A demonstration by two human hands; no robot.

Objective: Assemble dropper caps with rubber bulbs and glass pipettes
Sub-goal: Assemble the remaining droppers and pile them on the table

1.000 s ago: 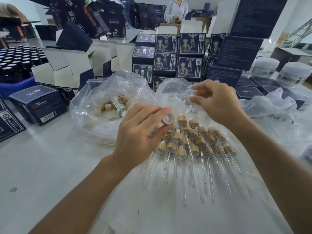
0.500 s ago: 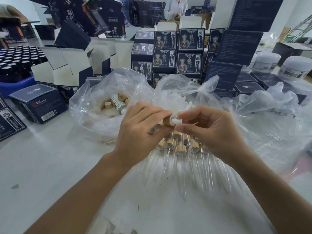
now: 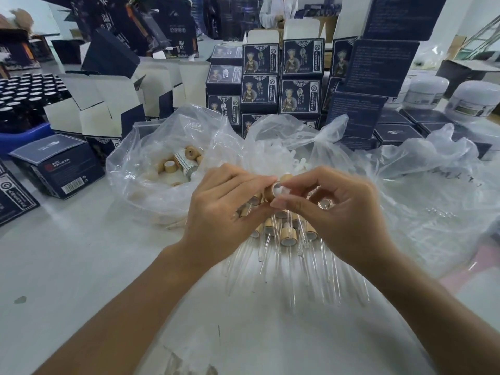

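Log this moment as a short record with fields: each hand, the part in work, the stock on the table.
left hand: holds cap
right hand: pinches white bulb at cap's open end
finished droppers: pile under the hands
left bag: loose caps
middle bag: white bulbs

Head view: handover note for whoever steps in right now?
Left hand grips a wooden cap.
Right hand pinches a white rubber bulb at the cap's opening, not visibly seated.
Finished droppers lie in a pile under the hands, pipettes toward the wearer.
Loose caps sit in the left bag; bulbs in the middle bag.
Left: seat the bulb, add a pipette, continue.
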